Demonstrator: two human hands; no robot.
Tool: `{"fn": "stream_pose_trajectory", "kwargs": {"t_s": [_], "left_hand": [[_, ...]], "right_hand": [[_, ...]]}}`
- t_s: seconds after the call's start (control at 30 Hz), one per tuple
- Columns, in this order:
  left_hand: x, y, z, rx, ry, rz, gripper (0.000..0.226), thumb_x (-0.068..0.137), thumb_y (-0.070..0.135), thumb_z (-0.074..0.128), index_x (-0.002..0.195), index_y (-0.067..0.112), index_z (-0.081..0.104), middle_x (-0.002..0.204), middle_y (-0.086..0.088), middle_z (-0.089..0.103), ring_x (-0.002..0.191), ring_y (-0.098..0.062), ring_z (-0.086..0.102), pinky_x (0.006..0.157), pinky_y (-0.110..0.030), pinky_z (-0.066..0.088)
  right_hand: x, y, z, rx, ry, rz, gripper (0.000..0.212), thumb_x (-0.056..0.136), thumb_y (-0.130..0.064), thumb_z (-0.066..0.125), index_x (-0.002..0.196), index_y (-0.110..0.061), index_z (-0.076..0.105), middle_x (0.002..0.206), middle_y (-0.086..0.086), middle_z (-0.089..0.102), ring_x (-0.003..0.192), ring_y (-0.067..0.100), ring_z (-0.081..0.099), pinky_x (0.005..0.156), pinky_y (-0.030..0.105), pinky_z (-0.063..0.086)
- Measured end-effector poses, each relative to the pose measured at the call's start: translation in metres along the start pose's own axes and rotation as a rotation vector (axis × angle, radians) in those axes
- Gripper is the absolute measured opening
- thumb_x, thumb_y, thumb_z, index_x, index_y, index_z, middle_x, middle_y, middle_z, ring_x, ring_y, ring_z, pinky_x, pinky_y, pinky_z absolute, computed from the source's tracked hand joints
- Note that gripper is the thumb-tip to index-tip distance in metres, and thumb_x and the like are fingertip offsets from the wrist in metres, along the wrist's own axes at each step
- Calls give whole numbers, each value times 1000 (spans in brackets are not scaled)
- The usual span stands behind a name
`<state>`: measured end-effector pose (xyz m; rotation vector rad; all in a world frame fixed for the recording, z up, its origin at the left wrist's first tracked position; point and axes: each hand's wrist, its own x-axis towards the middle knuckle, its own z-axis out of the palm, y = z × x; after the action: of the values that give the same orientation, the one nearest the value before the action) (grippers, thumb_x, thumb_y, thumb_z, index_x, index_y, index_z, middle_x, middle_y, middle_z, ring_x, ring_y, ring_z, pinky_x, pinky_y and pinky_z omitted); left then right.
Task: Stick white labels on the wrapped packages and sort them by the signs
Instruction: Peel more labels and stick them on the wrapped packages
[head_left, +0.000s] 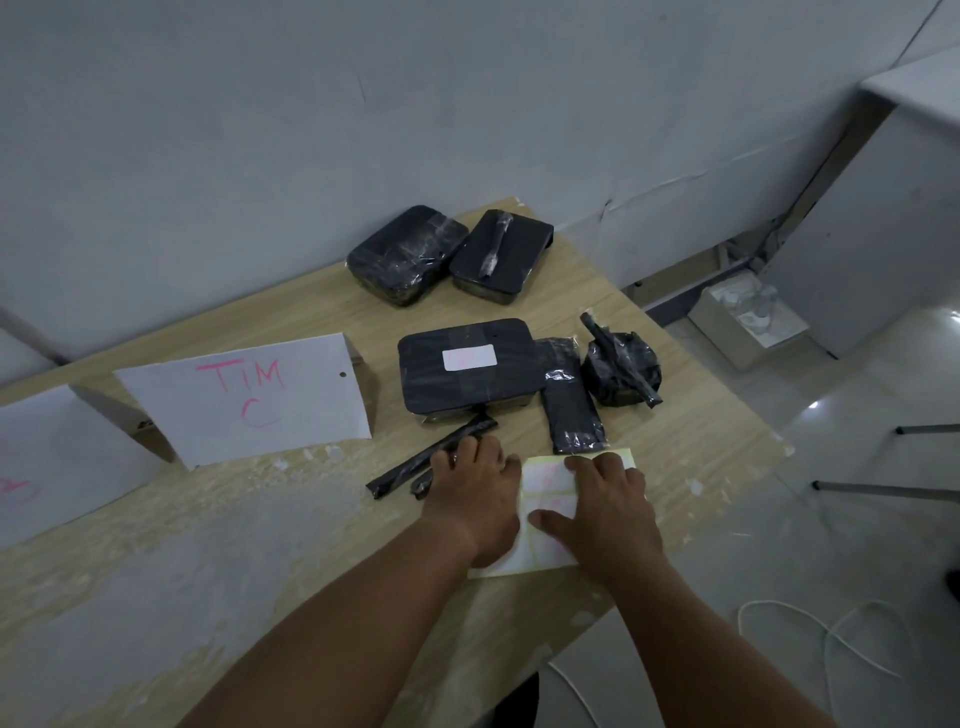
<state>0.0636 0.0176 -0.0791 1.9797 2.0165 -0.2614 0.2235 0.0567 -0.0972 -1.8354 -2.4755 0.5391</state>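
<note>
The TIM C sign stood at 10 o'clock from the hands, I'd guess to mark a sorting spot. The left hand lay on the sticks; couldn't tell if it gripped them. The right hand pressed the label sheet with its fingers flat, probably pinning it for peeling. The labelled box sat at 12, and the bare flat pack at 1.

Your left hand and right hand rested on the white paper label sheet at the light wooden table's near right edge. Behind the sheet lay the labelled flat black wrapped package. The white paper sign stood to its left, and two black wrapped boxes sat side by side farther back.
</note>
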Motion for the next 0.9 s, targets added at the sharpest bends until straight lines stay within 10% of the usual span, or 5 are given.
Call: {"fn": "stream_pose_trajectory", "kwargs": {"t_s": [0.3,0.6,0.9], "left_hand": [[3,-7,-10,-370,9,-27,33,87,39,49,118,33,43,120,9,56,117,-19,41,91,-43,23],[-3,3,-12,48,-75,-57,76,81,67,58,137,18,42,137,-10,39,127,-31,32,100,-53,26],[-7,12,-8,-165,-83,-203,81,66,48,84,126,13,42,121,-12,56,112,-30,56,94,-44,43]], "right_hand": [[2,3,1,89,58,-68,70,75,-63,67,132,-29,47,130,-1,46,114,22,41,84,32,37],[-1,-1,5,-22,-2,-71,86,69,-73,63,141,-33,38,131,0,39,117,24,35,89,38,45],[-2,-2,5,2,-7,-42,84,68,-72,66,138,-32,41,131,0,39,117,23,35,89,36,43]]}}
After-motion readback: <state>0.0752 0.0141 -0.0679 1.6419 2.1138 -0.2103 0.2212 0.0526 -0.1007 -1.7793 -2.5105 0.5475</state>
